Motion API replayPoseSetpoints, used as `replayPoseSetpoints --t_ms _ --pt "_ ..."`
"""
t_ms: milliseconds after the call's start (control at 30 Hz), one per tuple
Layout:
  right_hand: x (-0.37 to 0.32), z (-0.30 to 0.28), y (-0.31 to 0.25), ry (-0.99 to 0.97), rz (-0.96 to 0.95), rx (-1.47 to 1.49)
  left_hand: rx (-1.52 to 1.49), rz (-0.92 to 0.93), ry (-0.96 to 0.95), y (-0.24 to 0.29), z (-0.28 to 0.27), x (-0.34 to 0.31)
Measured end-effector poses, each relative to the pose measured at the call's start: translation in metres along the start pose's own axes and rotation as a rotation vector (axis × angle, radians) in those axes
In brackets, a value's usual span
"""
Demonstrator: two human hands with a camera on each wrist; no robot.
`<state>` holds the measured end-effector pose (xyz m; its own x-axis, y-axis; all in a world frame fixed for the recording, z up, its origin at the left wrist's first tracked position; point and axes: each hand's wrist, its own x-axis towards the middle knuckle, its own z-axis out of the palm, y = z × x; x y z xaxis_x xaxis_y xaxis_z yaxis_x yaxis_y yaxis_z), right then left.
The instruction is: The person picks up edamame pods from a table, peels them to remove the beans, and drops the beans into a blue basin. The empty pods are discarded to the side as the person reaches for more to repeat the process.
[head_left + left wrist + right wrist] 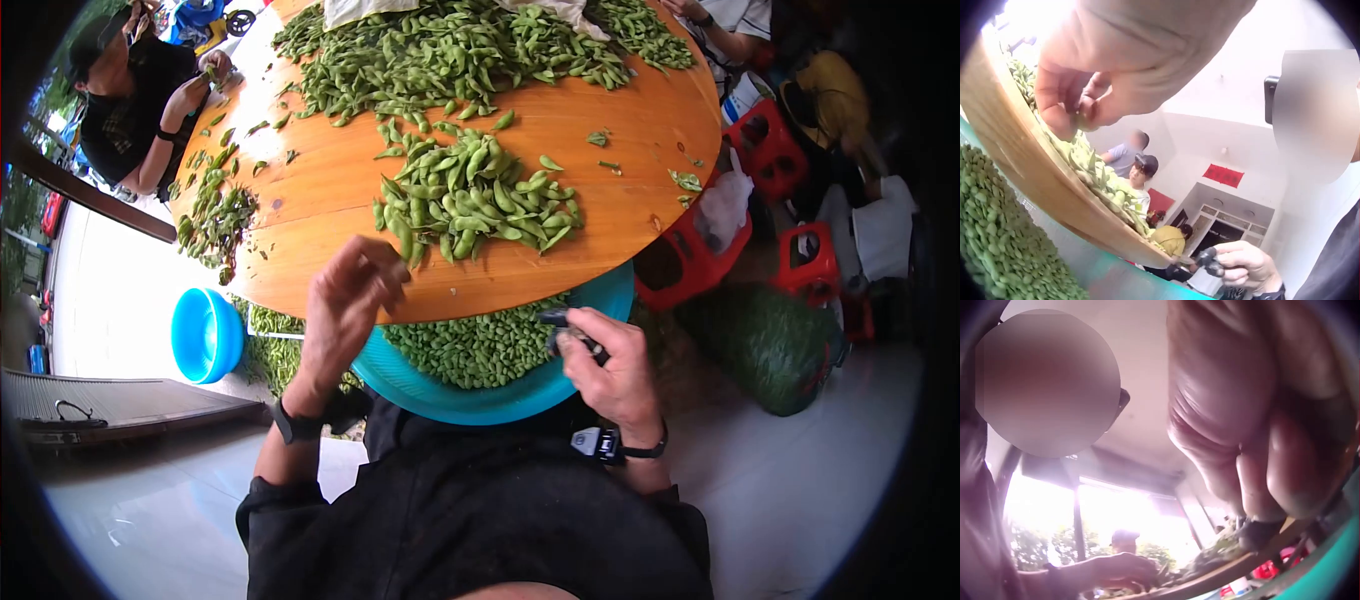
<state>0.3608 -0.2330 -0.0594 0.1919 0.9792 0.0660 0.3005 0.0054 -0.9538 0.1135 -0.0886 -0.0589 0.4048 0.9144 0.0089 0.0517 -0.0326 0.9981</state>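
Note:
My left hand [355, 290] hovers over the table's near edge, fingers loosely bent, close to a small pile of green soybean pods [470, 195]. In the left wrist view the thumb and fingertips of that hand [1079, 106] come close together, with no pod showing between them. My right hand [610, 365] is held over the right side of a teal basin [450, 408], gripping a small black tool [597, 350] between thumb and fingers. Shelled green soybeans [480, 350] fill the basin, which sits at my lap partly under the table.
A large heap of pods [450, 60] covers the far side of the round wooden table [320, 170]. Pod scraps [215, 215] lie at its left edge. A blue basin [205, 335] stands lower left; red stools [700, 250] and a full green bag [765, 345] are right. Other people sit around.

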Motion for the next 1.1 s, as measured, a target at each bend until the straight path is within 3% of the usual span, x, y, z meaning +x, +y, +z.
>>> replayPoseSetpoints --t_ms 67,100,167,267,367,700,767,800,867,900,1000,1033,1067,1100 --pt "0.003 0.018 -0.001 -0.082 0.128 0.268 -0.196 -0.074 -0.159 0.005 0.02 -0.022" --pt "0.006 0.022 -0.003 -0.081 0.129 0.264 -0.199 -0.109 -0.167 0.004 0.03 -0.032" --pt "0.011 0.026 -0.006 -0.183 0.284 0.643 -0.175 -0.13 -0.181 0.0 0.043 -0.042" --pt "0.014 0.022 -0.007 -0.242 0.331 0.718 -0.102 -0.098 -0.169 -0.004 0.052 -0.044" --pt "0.015 0.022 -0.003 -0.249 0.355 0.725 0.093 0.149 -0.173 -0.015 0.057 -0.044" --pt "0.014 0.025 0.006 -0.252 0.337 0.639 0.305 0.311 -0.178 -0.013 0.057 -0.042" --pt "0.012 0.025 0.007 -0.244 0.151 0.559 -0.301 -0.176 -0.339 -0.018 0.053 -0.044" --pt "0.011 0.022 0.007 -0.241 0.152 0.561 -0.3 -0.178 -0.341 -0.018 0.053 -0.044" --pt "0.011 0.014 0.008 -0.429 0.288 0.859 -0.807 -0.416 -0.493 -0.018 0.054 -0.042" --pt "0.011 0.014 0.007 -0.478 0.315 0.925 -0.878 -0.462 -0.568 -0.02 0.054 -0.041" --pt "0.011 0.015 0.006 -0.478 0.308 0.918 -0.804 -0.462 -0.633 -0.018 0.049 -0.035" --pt "0.011 0.017 0.006 -0.478 0.306 0.92 -0.606 -0.452 -0.606 -0.009 0.046 -0.032" --pt "0.01 0.02 0.007 -0.386 0.273 0.758 -0.423 -0.343 -0.555 -0.009 0.045 -0.031" --pt "0.009 0.022 0.009 -0.294 0.243 0.596 -0.061 -0.114 -0.465 -0.001 0.049 -0.031"
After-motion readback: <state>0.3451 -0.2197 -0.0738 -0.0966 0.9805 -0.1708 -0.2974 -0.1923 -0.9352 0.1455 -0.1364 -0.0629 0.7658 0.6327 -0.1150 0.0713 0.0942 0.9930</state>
